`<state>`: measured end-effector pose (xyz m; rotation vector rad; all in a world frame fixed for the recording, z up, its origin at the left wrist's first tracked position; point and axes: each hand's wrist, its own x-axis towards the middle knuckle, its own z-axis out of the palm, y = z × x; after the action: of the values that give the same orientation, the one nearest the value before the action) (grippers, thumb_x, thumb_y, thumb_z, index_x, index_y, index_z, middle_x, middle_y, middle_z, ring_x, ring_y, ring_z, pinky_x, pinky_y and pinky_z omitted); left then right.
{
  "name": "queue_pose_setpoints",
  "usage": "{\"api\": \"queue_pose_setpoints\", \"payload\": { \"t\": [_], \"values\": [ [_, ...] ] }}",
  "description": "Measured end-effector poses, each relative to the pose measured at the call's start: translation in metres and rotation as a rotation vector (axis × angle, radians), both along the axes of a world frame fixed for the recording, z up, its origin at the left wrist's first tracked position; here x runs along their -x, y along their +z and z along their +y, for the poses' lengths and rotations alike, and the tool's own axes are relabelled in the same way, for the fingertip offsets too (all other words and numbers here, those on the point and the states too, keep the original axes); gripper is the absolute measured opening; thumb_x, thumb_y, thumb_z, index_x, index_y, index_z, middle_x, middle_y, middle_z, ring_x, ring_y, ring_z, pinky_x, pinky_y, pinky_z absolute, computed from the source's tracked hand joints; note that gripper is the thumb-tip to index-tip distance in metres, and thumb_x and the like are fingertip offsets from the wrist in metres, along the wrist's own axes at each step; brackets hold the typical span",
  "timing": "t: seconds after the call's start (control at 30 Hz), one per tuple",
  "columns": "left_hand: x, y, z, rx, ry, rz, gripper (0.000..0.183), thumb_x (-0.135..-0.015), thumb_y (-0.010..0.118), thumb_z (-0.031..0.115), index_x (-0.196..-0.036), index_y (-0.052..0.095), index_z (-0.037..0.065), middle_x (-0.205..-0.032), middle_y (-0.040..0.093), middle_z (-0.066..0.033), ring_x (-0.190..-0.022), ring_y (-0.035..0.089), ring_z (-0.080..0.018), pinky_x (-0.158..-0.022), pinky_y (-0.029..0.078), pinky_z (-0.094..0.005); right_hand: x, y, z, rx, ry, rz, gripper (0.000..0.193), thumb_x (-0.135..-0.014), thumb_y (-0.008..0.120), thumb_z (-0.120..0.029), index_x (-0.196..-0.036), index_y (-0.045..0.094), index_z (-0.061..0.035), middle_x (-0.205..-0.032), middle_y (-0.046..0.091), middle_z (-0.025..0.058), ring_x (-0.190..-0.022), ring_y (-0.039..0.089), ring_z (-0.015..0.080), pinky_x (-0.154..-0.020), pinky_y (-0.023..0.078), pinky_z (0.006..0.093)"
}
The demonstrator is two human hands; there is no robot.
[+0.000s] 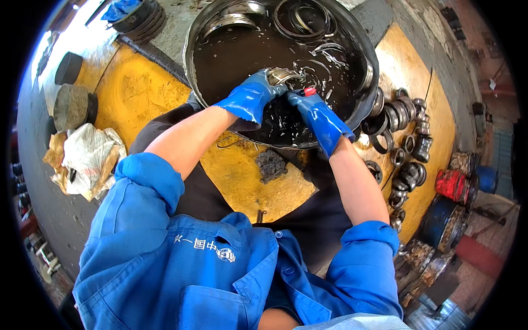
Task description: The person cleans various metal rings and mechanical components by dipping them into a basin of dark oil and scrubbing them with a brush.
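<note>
Both my hands wear blue rubber gloves and work over a large round tub (188, 58) of dark, oily liquid. My left hand (257, 92) is closed around a shiny metal ring (282, 76), tilted above the liquid. Close beside it, my right hand (311, 105) grips a small tool with a red end (309, 91); the rest of the tool is hidden by the glove. The two hands nearly meet near the tub's near side. Larger metal rings (305, 19) lie at the far side of the tub, partly in the liquid.
Many bare metal rings (399, 115) stand clustered on yellow boarding to the right. A dark, clumped rag (271, 166) lies between my legs. A crumpled whitish bag (93, 157) and dark cylinders (71, 107) are at the left. Farther right are a red object (454, 186) and drums.
</note>
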<state>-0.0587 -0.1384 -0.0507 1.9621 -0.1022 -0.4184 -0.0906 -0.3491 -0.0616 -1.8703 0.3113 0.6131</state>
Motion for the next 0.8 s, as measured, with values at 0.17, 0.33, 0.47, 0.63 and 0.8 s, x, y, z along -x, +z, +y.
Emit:
{"api": "queue_pose_setpoints", "payload": {
  "t": [0.17, 0.33, 0.47, 0.63, 0.8],
  "values": [
    [-0.016, 0.004, 0.005, -0.027, -0.234, -0.025, 0.047, -0.093, 0.075, 0.030, -0.132, 0.066, 0.006, -0.127, 0.071, -0.0200, -0.117, 0.067, -0.0358, -0.099, 0.052, -0.0415, 0.006, 0.018, 0.000, -0.102, 0.129, -0.016, 0.027, -0.098, 0.069, -0.025, -0.114, 0.075, -0.0033, -0.096, 0.076, 0.0015, -0.085, 0.065, 0.0121, -0.081, 0.053, 0.0333],
    [-0.021, 0.027, -0.013, -0.318, -0.277, 0.091, 0.052, -0.091, 0.075, 0.038, -0.134, 0.066, 0.012, -0.124, 0.072, -0.0176, -0.115, 0.067, -0.0380, -0.098, 0.052, -0.0443, 0.030, 0.043, 0.005, 0.065, 0.249, -0.191, 0.027, -0.097, 0.067, -0.024, -0.113, 0.075, -0.0032, -0.094, 0.077, 0.0031, -0.084, 0.067, 0.0125, -0.079, 0.054, 0.0319],
    [-0.015, 0.036, -0.018, -0.472, -0.256, 0.018, 0.065, -0.085, 0.081, 0.041, -0.136, 0.063, 0.006, -0.130, 0.070, -0.0179, -0.119, 0.066, -0.0369, -0.103, 0.051, -0.0420, 0.028, 0.057, 0.019, 0.395, 0.308, -0.134, 0.030, -0.096, 0.065, -0.035, -0.117, 0.075, -0.0160, -0.113, 0.074, 0.0196, -0.107, 0.071, 0.0375, -0.088, 0.056, 0.0417],
    [-0.014, 0.015, -0.007, -0.313, -0.220, -0.001, 0.070, -0.083, 0.083, 0.042, -0.140, 0.060, 0.008, -0.130, 0.069, -0.0199, -0.119, 0.066, -0.0366, -0.103, 0.051, -0.0412, 0.035, 0.062, 0.018, 0.930, 0.615, -0.619, 0.022, -0.091, 0.070, -0.027, -0.102, 0.072, -0.0089, -0.098, 0.074, 0.0161, -0.095, 0.071, 0.0388, -0.079, 0.057, 0.0474],
    [0.009, 0.051, -0.014, -0.438, -0.179, 0.036, 0.082, -0.082, 0.082, 0.044, -0.149, 0.050, 0.010, -0.130, 0.069, -0.0208, -0.119, 0.067, -0.0386, -0.103, 0.053, -0.0434, 0.036, 0.052, 0.005, 0.751, 0.347, -0.690, 0.025, -0.090, 0.066, -0.023, -0.112, 0.072, -0.0134, -0.100, 0.075, 0.0159, -0.098, 0.073, 0.0363, -0.085, 0.057, 0.0481]
  ]
}}
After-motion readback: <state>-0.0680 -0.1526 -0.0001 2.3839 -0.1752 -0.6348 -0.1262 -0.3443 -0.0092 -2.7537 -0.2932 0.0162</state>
